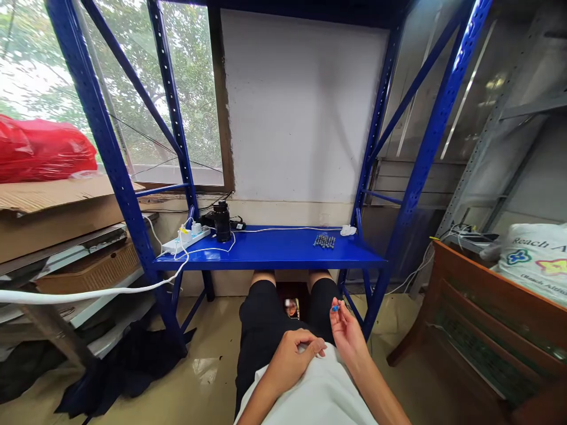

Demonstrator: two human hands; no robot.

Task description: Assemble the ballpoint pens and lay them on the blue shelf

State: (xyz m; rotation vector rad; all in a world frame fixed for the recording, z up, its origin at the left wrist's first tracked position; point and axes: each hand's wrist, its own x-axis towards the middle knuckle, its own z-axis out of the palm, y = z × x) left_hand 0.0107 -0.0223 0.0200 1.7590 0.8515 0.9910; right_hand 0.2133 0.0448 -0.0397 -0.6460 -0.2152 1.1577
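Near the right knee (322, 289), right fingers (344, 311) pinch 1 blue piece (335, 308).

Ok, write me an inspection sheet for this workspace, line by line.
Surface: blue shelf, glossy, with things at both ends.
Job's things: small blue piece held in the fingertips of the right hand; cluster of small dark pieces at the shelf's right.
Clutter: black bottle, upright; crumpled white wad near the cluster.
Hands: right raised, pinching; left hand at the lap, any held object unclear.
Cables: white cable crossing from the left; others looped about the power strip.
Surroundings: window left, wooden chair right.
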